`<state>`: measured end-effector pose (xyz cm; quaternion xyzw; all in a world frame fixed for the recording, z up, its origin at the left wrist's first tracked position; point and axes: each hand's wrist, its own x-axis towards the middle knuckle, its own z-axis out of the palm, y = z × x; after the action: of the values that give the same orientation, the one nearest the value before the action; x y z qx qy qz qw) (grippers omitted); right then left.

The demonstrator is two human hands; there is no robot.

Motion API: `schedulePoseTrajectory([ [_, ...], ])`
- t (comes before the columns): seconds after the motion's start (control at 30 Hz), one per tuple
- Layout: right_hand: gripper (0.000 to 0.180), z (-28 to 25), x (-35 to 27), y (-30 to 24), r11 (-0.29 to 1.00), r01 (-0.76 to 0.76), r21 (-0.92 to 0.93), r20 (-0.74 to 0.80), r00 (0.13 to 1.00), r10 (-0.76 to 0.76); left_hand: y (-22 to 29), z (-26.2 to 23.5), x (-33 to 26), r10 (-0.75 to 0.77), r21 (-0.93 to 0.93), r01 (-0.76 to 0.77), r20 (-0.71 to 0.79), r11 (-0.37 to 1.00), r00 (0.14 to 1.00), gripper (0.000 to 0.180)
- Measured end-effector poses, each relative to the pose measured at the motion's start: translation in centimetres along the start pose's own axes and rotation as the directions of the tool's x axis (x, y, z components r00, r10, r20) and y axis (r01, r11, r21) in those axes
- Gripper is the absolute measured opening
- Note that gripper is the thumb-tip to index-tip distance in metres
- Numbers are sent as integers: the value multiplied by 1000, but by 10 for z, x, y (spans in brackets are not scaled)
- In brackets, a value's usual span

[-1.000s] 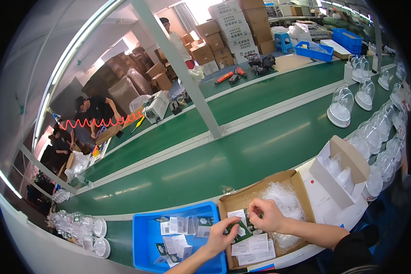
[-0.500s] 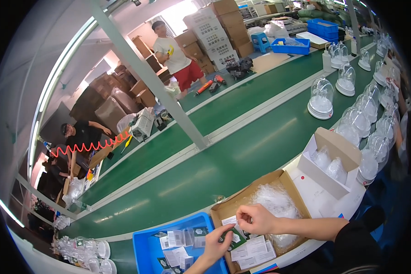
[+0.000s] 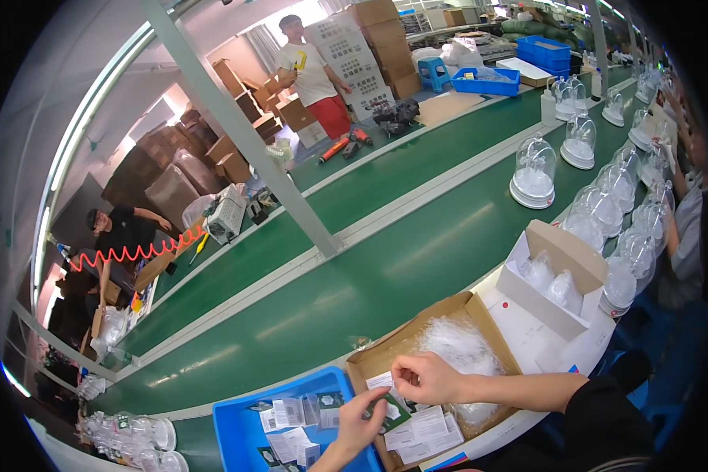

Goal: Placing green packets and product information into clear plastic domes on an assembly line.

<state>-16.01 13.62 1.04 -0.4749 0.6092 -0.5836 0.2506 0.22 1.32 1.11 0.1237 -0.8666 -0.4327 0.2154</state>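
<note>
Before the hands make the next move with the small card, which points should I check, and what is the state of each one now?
1. Right hand grips the small white card: ok.
2. Left hand also touches the card: cannot tell, the fingers hide the contact.
3. Both hands are over the cardboard box: ok.
4. Blue tray of more cards is beside the left hand: ok.
5. Plastic bags in the box lie apart from the card: ok.
6. Green belt behind the box is free of reaching hands: ok.
</note>
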Motion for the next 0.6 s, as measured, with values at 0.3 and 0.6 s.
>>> schedulePoseTrajectory([
  [0.3,8,4,5,2,999,18,-41,1,1000,-17,-8,-3,-5,74,77,-70,-47,995,996,20],
  [0.6,15,5,6,4,999,11,-36,47,999,-9,-10,-1,-12,10,51,-6,-83,999,996,20],
])
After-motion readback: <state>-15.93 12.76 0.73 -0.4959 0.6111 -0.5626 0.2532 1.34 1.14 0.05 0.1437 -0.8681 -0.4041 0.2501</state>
